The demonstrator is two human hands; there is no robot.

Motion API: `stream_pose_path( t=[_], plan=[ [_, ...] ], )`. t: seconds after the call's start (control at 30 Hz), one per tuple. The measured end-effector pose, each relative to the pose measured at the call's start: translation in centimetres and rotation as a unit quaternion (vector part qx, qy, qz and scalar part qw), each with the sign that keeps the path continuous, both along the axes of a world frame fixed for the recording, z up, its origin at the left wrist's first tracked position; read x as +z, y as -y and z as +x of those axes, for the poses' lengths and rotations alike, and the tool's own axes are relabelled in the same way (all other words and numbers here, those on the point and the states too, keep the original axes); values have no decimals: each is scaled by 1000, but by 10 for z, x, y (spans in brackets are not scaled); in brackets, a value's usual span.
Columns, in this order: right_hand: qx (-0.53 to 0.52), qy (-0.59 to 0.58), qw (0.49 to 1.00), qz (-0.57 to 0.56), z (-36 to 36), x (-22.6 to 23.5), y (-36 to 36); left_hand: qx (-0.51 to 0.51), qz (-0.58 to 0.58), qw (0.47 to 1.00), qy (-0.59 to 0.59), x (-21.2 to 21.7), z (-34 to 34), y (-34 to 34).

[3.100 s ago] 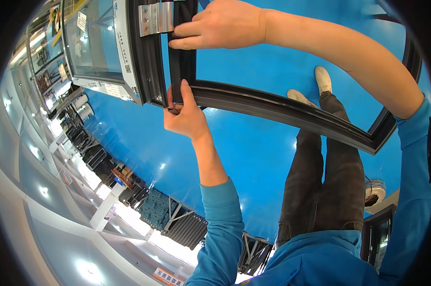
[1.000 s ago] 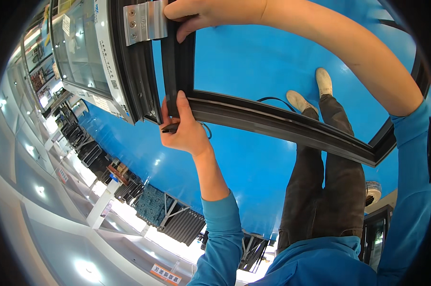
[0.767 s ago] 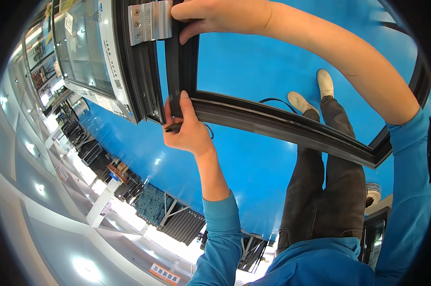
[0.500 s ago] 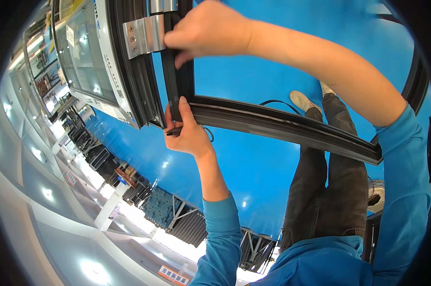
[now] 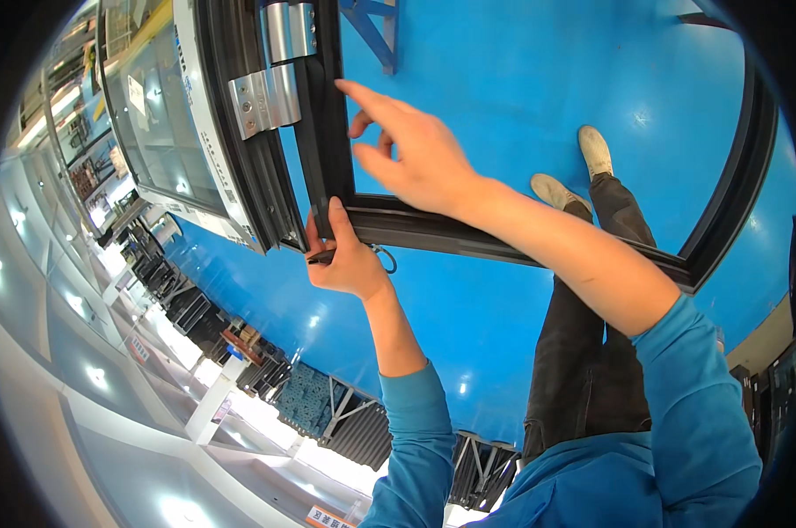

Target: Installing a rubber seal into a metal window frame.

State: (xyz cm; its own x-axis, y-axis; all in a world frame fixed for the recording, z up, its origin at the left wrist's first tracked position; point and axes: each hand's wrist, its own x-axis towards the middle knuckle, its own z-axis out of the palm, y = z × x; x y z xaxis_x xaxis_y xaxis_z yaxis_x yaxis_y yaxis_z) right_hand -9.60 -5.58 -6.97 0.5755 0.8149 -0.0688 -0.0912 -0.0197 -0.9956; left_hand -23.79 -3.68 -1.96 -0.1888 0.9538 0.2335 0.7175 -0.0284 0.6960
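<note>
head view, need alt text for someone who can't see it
A person's left hand grips the corner of a black frame beside silver hinges. The right hand, partly open, points its index finger at the frame's side, contact unclear, above a blue floor.

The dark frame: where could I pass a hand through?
Bare: inside the dark frame, between right hand, right forearm and right bar. Crowded: the left bar, with silver brackets beside it and the left hand at its lower end.

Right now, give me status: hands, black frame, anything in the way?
Left hand clasping lower-left corner of black frame. Right hand open, fingers near left upright, contact unclear. Right forearm hides part of lower rail.
</note>
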Motion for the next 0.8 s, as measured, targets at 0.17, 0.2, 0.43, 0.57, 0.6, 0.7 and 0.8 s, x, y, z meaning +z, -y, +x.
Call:
stream_pose_path(
  t=[0.17,0.2,0.43,0.57,0.6,0.7,0.8],
  plan=[
    [40,-114,993,17,-7,21,-16,-14,26,999,16,-4,0,-5],
    [56,-149,987,18,-7,23,-17,-14,28,999,25,-5,0,-6],
    [129,-184,974,-14,-5,36,-28,-28,29,998,37,-7,-5,-4],
    [133,-111,983,-69,-9,47,-38,-31,27,999,0,-7,-12,-7],
    [133,-86,983,-88,-9,49,-39,-33,26,999,-12,-7,-13,-7],
    [151,-145,976,-59,-7,51,-40,-34,21,999,-6,-8,-14,-7],
    [165,-203,965,-29,-5,52,-40,-39,16,999,1,-9,-15,-8]
  ],
)
